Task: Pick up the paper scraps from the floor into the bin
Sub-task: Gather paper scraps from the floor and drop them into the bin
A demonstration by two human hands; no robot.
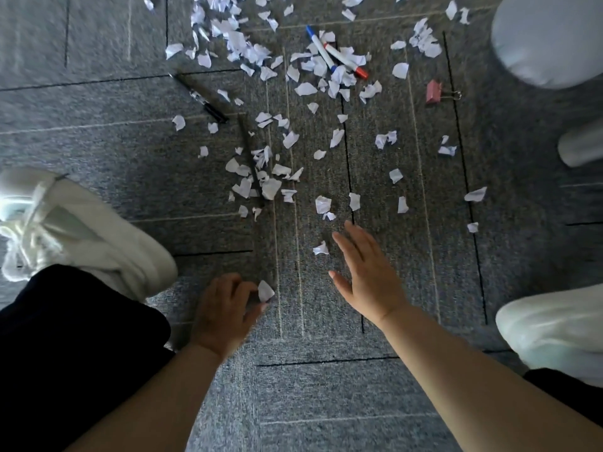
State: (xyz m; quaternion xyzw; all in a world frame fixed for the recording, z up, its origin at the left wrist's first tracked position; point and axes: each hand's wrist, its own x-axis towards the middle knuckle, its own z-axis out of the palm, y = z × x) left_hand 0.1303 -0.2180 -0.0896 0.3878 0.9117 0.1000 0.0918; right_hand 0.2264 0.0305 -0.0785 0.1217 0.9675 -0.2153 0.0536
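Many white paper scraps [261,177] lie scattered over the grey carpet ahead of me, thickest toward the top. My left hand [225,308] is low at the centre left, its fingers curled and pinching one white scrap [266,291] at the fingertips. My right hand [365,272] hovers flat over the carpet with straight, spread fingers, holding nothing. A single scrap [320,248] lies just left of its fingertips. A pale rounded object [548,40] at the top right corner may be the bin; I cannot tell for sure.
Two markers, one blue-capped [321,48] and one red-capped [347,62], lie among the scraps. A black pen [200,97] and a dark stick [249,158] lie left of centre. A pink binder clip [435,92] sits at the right. My white shoes [81,233] [551,327] flank the hands.
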